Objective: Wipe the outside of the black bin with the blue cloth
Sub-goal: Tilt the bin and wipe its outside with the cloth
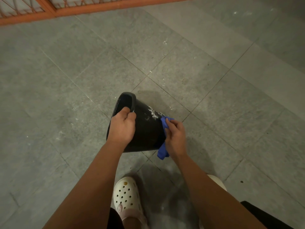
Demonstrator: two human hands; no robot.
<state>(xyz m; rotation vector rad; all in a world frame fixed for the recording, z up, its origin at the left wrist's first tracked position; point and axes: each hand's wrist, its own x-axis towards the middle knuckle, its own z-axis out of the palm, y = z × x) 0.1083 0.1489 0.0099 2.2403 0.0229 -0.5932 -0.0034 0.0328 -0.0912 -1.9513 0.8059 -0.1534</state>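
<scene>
**Bin tipped, cloth on its right side**

Position: the black bin sits at mid-frame over the grey tiled floor, just ahead of the person's feet. It is tilted, with its open mouth turned to the left and away and its dark outer wall facing up toward the camera. Whether its lower edge rests on the tiles cannot be told. A soft shadow lies on the floor beyond it.

Left hand: clamped on the bin's rim at the near side of the mouth. The fingers are curled over the edge and the knuckles face up. The forearm runs straight back toward the camera.

Right hand: against the bin's right flank, fingers bent and gathered round the blue cloth. The cloth is bunched. One fold pokes out above the fingertips and touches the bin wall, and a loose tail hangs below the wrist, past the bin's lower edge.

Surface: white powdery smears show on the upper wall of the bin, just left of the cloth's top fold. Similar pale flecks are scattered on the tiles nearby.

Surroundings: a white clog with holes is planted below the bin, between the two forearms. The tip of a second pale shoe shows behind the right arm. An orange wooden frame with lattice crosses the top left corner.
</scene>
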